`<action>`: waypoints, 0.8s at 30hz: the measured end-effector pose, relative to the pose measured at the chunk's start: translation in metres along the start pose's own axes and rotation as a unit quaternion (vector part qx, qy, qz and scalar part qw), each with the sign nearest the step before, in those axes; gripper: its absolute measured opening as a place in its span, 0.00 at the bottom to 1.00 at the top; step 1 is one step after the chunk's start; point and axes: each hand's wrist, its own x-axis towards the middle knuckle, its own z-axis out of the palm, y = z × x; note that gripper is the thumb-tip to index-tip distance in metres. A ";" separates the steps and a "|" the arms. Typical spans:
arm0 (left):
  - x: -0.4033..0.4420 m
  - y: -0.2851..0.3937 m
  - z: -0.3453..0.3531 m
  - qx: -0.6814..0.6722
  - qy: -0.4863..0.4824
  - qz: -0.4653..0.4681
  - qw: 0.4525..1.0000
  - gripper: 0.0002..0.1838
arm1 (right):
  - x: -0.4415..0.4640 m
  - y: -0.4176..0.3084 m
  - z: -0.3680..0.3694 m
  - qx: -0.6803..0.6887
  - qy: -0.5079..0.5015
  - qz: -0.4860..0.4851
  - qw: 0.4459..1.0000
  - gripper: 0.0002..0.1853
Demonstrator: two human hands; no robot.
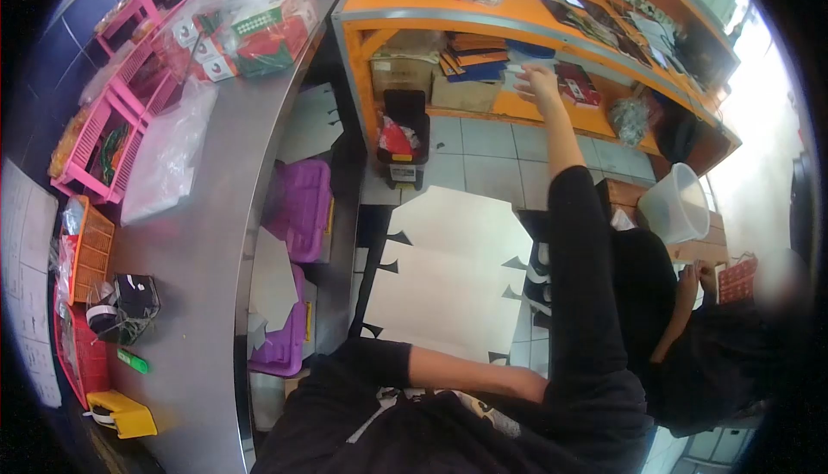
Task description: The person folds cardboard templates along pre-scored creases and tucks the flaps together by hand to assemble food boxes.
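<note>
My right hand [538, 85] is stretched far forward to the lower shelf of the orange bench [397, 12]. Its fingers look spread, with nothing visible in them, close to a stack of orange and blue folders [474, 58]. Across my body lies my left forearm. Only the wrist side of my left hand [524, 382] shows; its fingers are hidden behind my right sleeve. Just beyond this forearm is a large white die-cut cardboard sheet [448, 271] with dark notches along its sides. Whether my left hand touches the sheet cannot be seen.
Left, a steel counter [203, 258] carries plastic bags, pink racks [125, 120], baskets and a tape dispenser [125, 414]. Purple bins [297, 211] sit below it. A black bin [403, 142] stands ahead. At right, another person's hands [697, 277] are by a red patterned item [737, 282].
</note>
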 end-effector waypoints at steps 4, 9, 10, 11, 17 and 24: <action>-0.041 0.009 -0.014 -0.085 -0.010 -0.037 0.996 0.32 | -0.008 0.024 0.000 -0.155 -0.076 -0.117 0.978 0.11; -0.065 -0.004 -0.034 -0.560 0.251 -0.003 0.790 0.26 | -0.032 0.104 -0.006 -0.068 -0.159 -0.091 0.981 0.17; -0.052 0.022 -0.035 -0.423 0.258 0.088 0.864 0.26 | -0.053 0.116 -0.008 -0.073 -0.151 -0.071 0.983 0.17; -0.038 0.047 -0.040 -0.267 0.257 0.177 0.912 0.26 | -0.066 0.124 0.000 -0.049 -0.133 -0.095 0.985 0.16; 0.004 -0.050 -0.057 -0.130 0.544 -0.110 0.822 0.22 | -0.161 0.137 -0.001 -0.051 -0.018 -0.154 0.987 0.22; -0.199 -0.048 0.018 0.329 0.719 -0.189 0.582 0.23 | -0.326 0.196 -0.121 -0.196 0.145 -0.109 0.964 0.20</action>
